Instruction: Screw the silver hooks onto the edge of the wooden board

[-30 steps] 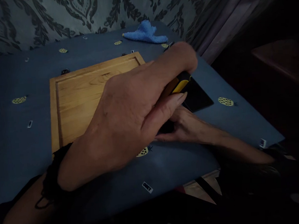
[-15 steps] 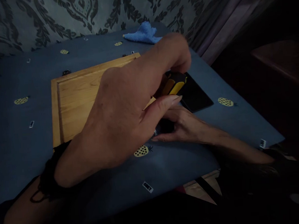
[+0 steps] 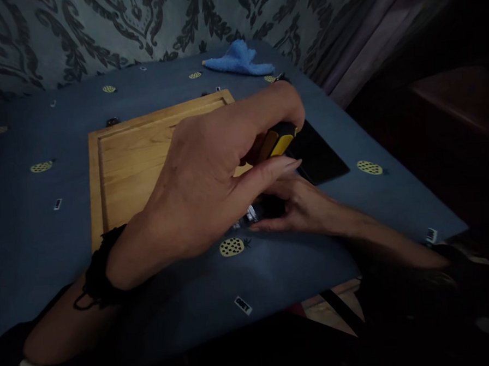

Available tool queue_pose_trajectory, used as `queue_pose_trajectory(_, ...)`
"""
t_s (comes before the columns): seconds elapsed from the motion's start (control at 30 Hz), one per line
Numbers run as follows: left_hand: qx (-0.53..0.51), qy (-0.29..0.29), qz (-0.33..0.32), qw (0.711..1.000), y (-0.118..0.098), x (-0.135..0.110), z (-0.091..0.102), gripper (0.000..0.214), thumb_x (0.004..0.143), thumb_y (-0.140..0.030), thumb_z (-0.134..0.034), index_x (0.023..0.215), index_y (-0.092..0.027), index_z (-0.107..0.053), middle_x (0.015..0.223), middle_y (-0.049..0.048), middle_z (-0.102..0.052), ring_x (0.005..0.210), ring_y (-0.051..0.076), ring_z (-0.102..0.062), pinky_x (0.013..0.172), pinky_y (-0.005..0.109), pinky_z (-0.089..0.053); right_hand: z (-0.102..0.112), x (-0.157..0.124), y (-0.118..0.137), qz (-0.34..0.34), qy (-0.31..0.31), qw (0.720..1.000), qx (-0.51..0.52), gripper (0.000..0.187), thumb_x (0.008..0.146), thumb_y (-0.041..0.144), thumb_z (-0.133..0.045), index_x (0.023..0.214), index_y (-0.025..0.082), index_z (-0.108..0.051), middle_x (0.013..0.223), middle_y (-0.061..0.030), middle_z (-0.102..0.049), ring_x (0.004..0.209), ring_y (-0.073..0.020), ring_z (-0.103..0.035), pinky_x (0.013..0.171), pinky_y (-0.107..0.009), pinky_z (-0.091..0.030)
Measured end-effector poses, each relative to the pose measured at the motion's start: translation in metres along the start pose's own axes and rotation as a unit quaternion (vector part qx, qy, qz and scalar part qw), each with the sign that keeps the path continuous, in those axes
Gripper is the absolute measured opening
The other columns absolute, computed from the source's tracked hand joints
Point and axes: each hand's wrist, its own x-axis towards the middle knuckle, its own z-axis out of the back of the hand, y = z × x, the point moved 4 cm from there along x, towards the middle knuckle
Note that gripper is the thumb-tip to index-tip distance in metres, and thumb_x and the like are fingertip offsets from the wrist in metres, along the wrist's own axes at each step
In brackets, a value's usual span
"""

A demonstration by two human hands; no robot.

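Observation:
My left hand point(image 3: 207, 174) arches over the near right part of the wooden board, its fingers and thumb closed around the black and yellow handle of a screwdriver point(image 3: 281, 141). The shaft and tip are hidden behind the hand. Below and to the right, my right hand point(image 3: 307, 207) rests low at the tablecloth, fingers and thumb closed on a dark object with silver metal parts point(image 3: 252, 213). My left hand covers much of that object, so its kind cannot be made out.
The wooden board point(image 3: 96, 191) lies on a blue pineapple-print tablecloth point(image 3: 185, 311). A black flat slab point(image 3: 323, 157) lies to the right of my hands. At the back are a blue cloth point(image 3: 240, 60) and a small dark item point(image 3: 112, 121), near a patterned wall.
My left hand has turned slightly and lowered at the knuckles with the screwdriver. More of the silver parts now shows below it. The right hand stays in place; the view shifted slightly.

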Motion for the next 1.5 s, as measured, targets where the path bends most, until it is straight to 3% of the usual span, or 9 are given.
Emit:
queue_pose_trajectory(0.17,0.011,-0.012,0.000,1.000,0.000,0.002,0.002,0.015,0.088,-0.025,-0.065,0.101,-0.023,-0.059,0.088,-0.0041,-0.068,0.077,0.014,-0.066,0.075,0.030,-0.055,0.000,-0.001,-0.002,-0.020,0.011,1.000,0.005,0.043,0.084,0.052,-0.068,0.110,0.018,-0.064,0.106,-0.0091,-0.066,0.104,-0.0271,-0.060,0.090,-0.044,-0.048)
queue_pose_trajectory(0.37,0.022,0.007,0.000,1.000,-0.001,0.002,0.003,0.008,0.092,-0.022,-0.060,0.100,-0.023,-0.062,0.088,-0.0012,-0.069,0.081,0.017,-0.067,0.077,0.034,-0.054,0.001,-0.001,0.000,0.001,0.000,1.000,-0.002,0.044,0.085,0.054,-0.065,0.108,0.017,-0.064,0.102,-0.0093,-0.066,0.099,-0.0264,-0.061,0.087,-0.043,-0.049)
queue_pose_trajectory(0.53,-0.007,0.035,0.013,0.999,-0.001,0.002,0.002,0.010,0.091,-0.020,-0.056,0.100,-0.023,-0.060,0.097,-0.0027,-0.069,0.087,0.017,-0.067,0.081,0.031,-0.054,0.000,0.000,-0.001,0.002,-0.002,1.000,-0.010,0.043,0.085,0.054,-0.065,0.107,0.017,-0.064,0.099,-0.0086,-0.066,0.096,-0.0258,-0.061,0.085,-0.042,-0.050)
queue_pose_trajectory(0.63,-0.061,0.046,0.041,0.996,0.000,-0.001,-0.002,0.012,0.093,-0.018,-0.050,0.101,-0.024,-0.058,0.095,-0.0022,-0.068,0.085,0.016,-0.067,0.074,0.029,-0.055,0.001,-0.001,-0.001,0.008,-0.018,1.000,-0.007,0.041,0.085,0.054,-0.065,0.105,0.018,-0.065,0.095,-0.0076,-0.065,0.092,-0.0257,-0.061,0.082,-0.043,-0.051)
queue_pose_trajectory(0.83,-0.225,0.005,0.106,0.968,0.001,-0.002,-0.020,0.010,0.099,-0.023,-0.043,0.095,-0.025,-0.051,0.094,-0.0010,-0.063,0.076,0.013,-0.063,0.066,0.026,-0.051,0.002,-0.001,0.003,0.017,-0.038,0.999,0.001,0.040,0.087,0.054,-0.061,0.112,0.022,-0.064,0.097,-0.0082,-0.064,0.089,-0.0266,-0.059,0.077,-0.045,-0.053)
queue_pose_trajectory(1.07,-0.400,-0.068,0.143,0.903,0.007,0.011,-0.035,0.033,0.094,-0.039,-0.059,0.070,-0.023,-0.043,0.059,-0.0060,-0.037,0.052,0.008,-0.038,0.052,0.027,-0.040,0.001,0.001,0.003,0.018,-0.033,0.999,0.009,0.039,0.086,0.056,-0.062,0.105,0.023,-0.066,0.097,-0.0069,-0.066,0.095,-0.0266,-0.062,0.085,-0.046,-0.054)
queue_pose_trajectory(1.2,-0.440,-0.097,0.159,0.879,0.019,0.020,-0.042,0.037,0.097,-0.034,-0.054,0.064,-0.022,-0.044,0.050,-0.0075,-0.029,0.047,0.007,-0.028,0.048,0.026,-0.032,0.000,0.000,0.000,0.016,-0.021,1.000,0.004,0.042,0.084,0.055,-0.067,0.103,0.018,-0.066,0.096,-0.0080,-0.066,0.092,-0.0250,-0.061,0.080,-0.042,-0.053)
queue_pose_trajectory(1.33,-0.467,-0.073,0.165,0.866,0.023,0.027,-0.045,0.039,0.100,-0.031,-0.048,0.062,-0.022,-0.043,0.048,-0.0085,-0.026,0.045,0.005,-0.025,0.049,0.025,-0.030,0.000,0.000,0.000,0.016,-0.012,1.000,0.007,0.044,0.083,0.054,-0.069,0.104,0.016,-0.066,0.099,-0.0097,-0.066,0.096,-0.0242,-0.060,0.083,-0.041,-0.051)
queue_pose_trajectory(1.5,-0.448,-0.012,0.156,0.880,0.014,0.026,-0.040,0.033,0.101,-0.028,-0.044,0.069,-0.020,-0.048,0.052,-0.0084,-0.031,0.045,0.004,-0.027,0.051,0.023,-0.029,0.001,0.001,0.001,0.004,-0.010,1.000,-0.001,0.043,0.085,0.058,-0.064,0.103,0.018,-0.067,0.100,-0.0085,-0.065,0.096,-0.0238,-0.060,0.084,-0.041,-0.051)
